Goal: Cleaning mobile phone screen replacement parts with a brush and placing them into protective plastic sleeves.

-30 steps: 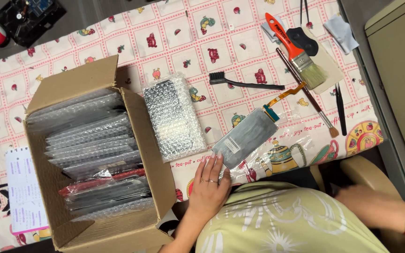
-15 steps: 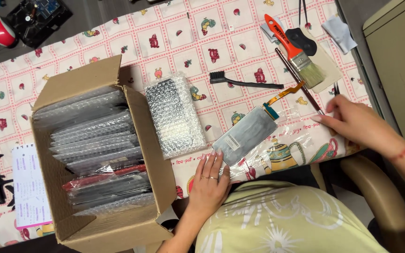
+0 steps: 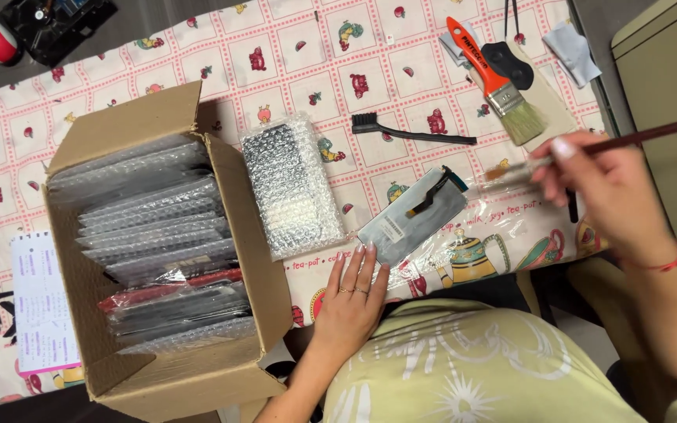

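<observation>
Raised brush point(image 3: 589, 149) in right hand point(image 3: 613, 192) (newly)

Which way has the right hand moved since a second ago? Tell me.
Yes. The right hand came up from the lap onto the table, now holding a thin brush beside the orange-handled paintbrush.

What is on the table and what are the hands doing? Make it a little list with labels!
Left hand: flat on the table edge, fingertips touching the grey flat panel
Right hand: holds a thin long-handled brush
Cardboard box: open, full of bubble-wrapped packs
Bubble-wrapped pack: lies beside the box
Orange paintbrush: on the cloth
Black brush: on the cloth
Tablecloth: patterned squares
</observation>
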